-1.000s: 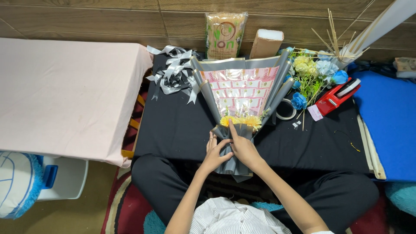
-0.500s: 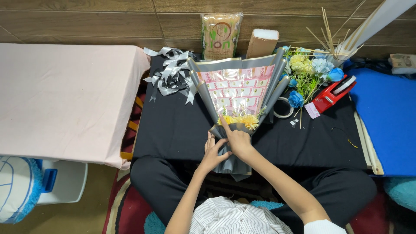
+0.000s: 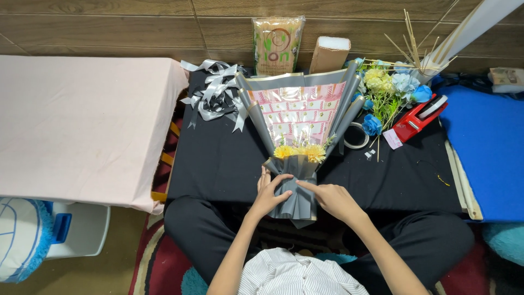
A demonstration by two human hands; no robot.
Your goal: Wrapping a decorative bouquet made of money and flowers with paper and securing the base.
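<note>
A bouquet (image 3: 297,117) wrapped in grey paper lies on the black table (image 3: 218,158), with pink folded notes fanned out and yellow flowers (image 3: 299,151) at its neck. My left hand (image 3: 270,192) grips the left side of the grey stem wrap (image 3: 297,199). My right hand (image 3: 332,198) presses on the wrap's right side, fingers pointing left across it. Both hands are at the table's near edge, over my lap.
A heap of grey ribbon bows (image 3: 215,95) lies at the back left. Blue and yellow artificial flowers (image 3: 390,93), a tape roll (image 3: 357,136) and a red tape dispenser (image 3: 417,117) sit to the right. A pink-covered table (image 3: 82,125) stands left, a blue mat (image 3: 486,153) right.
My right hand has moved from the neck of the bouquet below the yellow flowers down to the stem wrap. My left hand stays on the wrap.
</note>
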